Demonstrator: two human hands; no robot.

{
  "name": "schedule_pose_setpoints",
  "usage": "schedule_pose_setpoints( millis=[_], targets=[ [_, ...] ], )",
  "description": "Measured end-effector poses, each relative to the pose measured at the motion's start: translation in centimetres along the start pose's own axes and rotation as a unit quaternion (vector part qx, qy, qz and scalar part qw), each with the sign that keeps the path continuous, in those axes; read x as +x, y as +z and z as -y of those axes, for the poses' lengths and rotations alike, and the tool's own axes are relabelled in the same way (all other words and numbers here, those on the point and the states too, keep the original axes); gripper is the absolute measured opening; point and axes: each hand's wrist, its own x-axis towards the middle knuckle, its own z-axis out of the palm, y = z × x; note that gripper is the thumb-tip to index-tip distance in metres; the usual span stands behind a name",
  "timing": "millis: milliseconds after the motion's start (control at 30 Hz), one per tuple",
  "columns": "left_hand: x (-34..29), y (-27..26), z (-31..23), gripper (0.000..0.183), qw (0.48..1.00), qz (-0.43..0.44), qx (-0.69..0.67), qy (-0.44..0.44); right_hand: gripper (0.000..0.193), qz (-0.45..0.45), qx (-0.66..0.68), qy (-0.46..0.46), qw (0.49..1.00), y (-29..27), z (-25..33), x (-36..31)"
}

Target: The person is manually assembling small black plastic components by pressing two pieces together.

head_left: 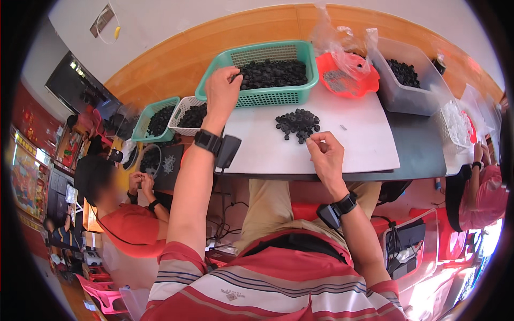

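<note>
My left hand [221,91] is over the left end of a green basket [278,98] filled with small black round parts [276,74]. Its thumb and fingers are closed, and a small black piece appears to show between the tips. On a white board [369,142] in front of the basket lies a loose pile of small black round parts [297,124]. At the near right edge of that pile, my right hand [326,154] has its thumb and forefinger pinched together. What the pinch holds, if anything, is too small to make out.
Right of the basket stands a red dish [367,88] of small grey bits under plastic bags, then a clear bin [409,99] of black parts. A smaller green basket [140,128] and white basket [179,129] stand left. One person [134,219] sits left, another [484,192] right.
</note>
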Motion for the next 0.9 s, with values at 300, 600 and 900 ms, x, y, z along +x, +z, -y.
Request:
schedule_pose_setpoints(
  millis=[300,600,900],
  targets=[
    [-11.3,2.2,-3.3,0.022,0.984,0.132,-0.116,0.019,0.009,0.003,0.004,0.000,1.000,-0.4,-0.1,0.5],
    [-14.3,3.9,-3.9,0.028,0.975,0.212,-0.049,0.041,0.010,0.013,0.017,0.006,1.000,-0.3,0.2,0.3],
    [-14.6,5.3,-4.8,0.024,0.981,0.187,-0.051,0.012,0.010,0.012,0.031,0.000,0.999,-0.4,0.4,0.1]
  ],
)
